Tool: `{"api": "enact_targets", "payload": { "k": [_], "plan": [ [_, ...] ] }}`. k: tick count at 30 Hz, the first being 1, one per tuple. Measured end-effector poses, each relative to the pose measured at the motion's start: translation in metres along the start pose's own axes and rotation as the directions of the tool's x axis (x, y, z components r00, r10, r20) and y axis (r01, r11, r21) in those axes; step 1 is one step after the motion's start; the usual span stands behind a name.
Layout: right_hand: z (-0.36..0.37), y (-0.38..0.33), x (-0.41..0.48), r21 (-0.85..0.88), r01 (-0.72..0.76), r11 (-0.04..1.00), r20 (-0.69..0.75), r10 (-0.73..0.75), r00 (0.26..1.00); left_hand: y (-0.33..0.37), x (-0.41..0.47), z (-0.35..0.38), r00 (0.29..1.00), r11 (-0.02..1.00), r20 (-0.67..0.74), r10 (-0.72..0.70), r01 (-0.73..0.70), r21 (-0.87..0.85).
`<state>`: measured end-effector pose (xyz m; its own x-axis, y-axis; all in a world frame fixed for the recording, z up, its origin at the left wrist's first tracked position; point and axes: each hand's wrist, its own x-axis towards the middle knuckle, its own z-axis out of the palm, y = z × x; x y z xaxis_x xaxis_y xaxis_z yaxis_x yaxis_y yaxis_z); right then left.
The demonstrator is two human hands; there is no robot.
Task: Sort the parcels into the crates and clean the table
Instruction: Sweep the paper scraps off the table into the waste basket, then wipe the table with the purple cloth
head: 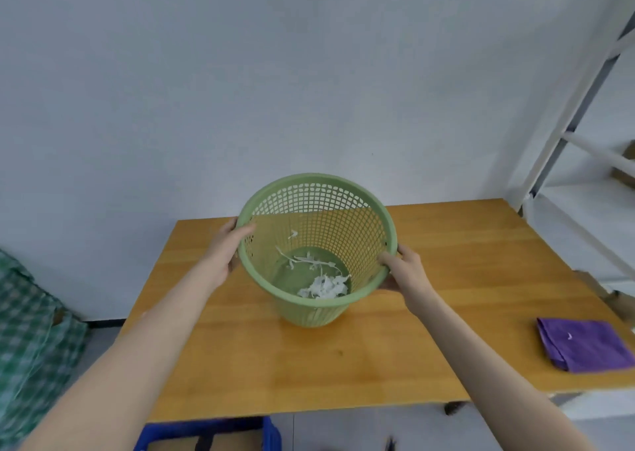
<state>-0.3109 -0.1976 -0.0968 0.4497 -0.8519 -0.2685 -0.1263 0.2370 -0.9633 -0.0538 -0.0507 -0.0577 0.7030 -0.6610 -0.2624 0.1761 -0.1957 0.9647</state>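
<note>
Two hands: left hand (225, 247) and right hand (403, 268) gripping opposite sides of the green basket (319, 177) rim, thumbs hooked inside, fingers curled outside; two-sided hold probably to steady a wide, light bin.
Basket pose: tilted, mouth tipped toward camera, over middle of wooden table (275, 364); likely for checking contents or carrying off.
Contents: white paper scraps (324, 287) bunched at low side of basket floor, a few strips higher up; fits the tilt.
Cloth: purple cloth (584, 347) folded flat near right table edge, well apart from basket; probably parked for wiping; small white scrap (570, 336) on top, not yet binned.
Crate: blue crate (271, 431) on floor below near table edge, brown parcel (233, 445) inside; within reach for sorting, by guess.
Cut off: crate and parcel clipped by bottom edge, parcel count unknown; white shelf (584, 196) only partly in frame; cardboard bit (598, 289) at right table edge, unclear what.
Hard to tell: basket base touching table or just above, not resolvable; checked fabric (31, 347) at left blurred, identity unclear.
</note>
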Motion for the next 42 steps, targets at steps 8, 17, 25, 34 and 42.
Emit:
{"api": "enact_targets", "payload": {
  "k": [8, 17, 25, 34, 42],
  "plan": [
    [-0.073, 0.042, -0.097, -0.047, -0.018, 0.999, -0.276, 0.004, 0.961, -0.041, -0.078, 0.025, 0.882, 0.979, 0.437, -0.179, 0.116, 0.168],
    [-0.170, 0.030, -0.116, 0.045, -0.045, 0.998, -0.524, 0.062, 0.850, -0.050, -0.118, 0.132, 0.756, 0.956, 0.619, -0.215, 0.033, 0.292],
    [-0.232, 0.017, -0.024, 0.356, -0.014, 0.935, -0.550, 0.221, 0.805, -0.029, -0.095, 0.238, 0.657, 0.938, 0.727, -0.201, -0.085, 0.337],
    [-0.322, -0.010, 0.095, 0.380, -0.031, 0.924, -0.586, 0.267, 0.765, -0.013, -0.048, 0.400, 0.693, 0.932, 0.704, -0.156, -0.134, 0.338],
    [-0.355, -0.003, 0.116, 0.259, 0.008, 0.966, -0.424, 0.106, 0.900, -0.021, -0.012, 0.482, 0.726, 0.916, 0.670, -0.155, -0.147, 0.372]
  ]
}}
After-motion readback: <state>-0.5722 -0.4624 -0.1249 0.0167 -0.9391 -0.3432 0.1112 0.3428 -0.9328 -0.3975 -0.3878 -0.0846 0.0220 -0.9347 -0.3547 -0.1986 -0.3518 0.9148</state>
